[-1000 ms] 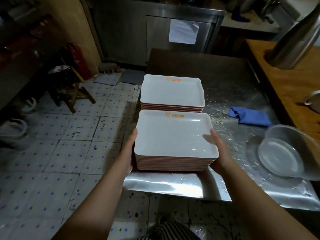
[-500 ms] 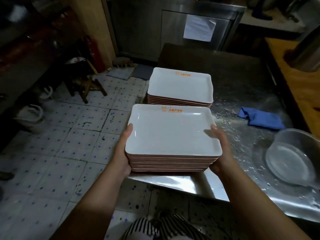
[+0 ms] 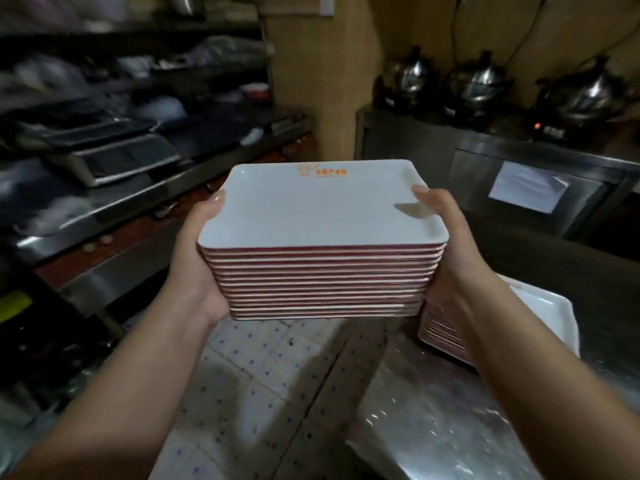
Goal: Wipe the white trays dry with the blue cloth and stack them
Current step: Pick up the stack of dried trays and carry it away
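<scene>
Steel of the wet table (image 3: 433, 420) carries a second tray stack (image 3: 540, 317); the larger white stack (image 3: 322, 244), seemingly wiped, is gripped in mid-air by the left hand (image 3: 199, 261) and right hand (image 3: 446, 251), stacking judged nearly complete; the cloth is unseen

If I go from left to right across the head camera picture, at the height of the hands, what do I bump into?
Left hand → held stack of trays → right hand → second stack of trays, resting on the metal table.
</scene>
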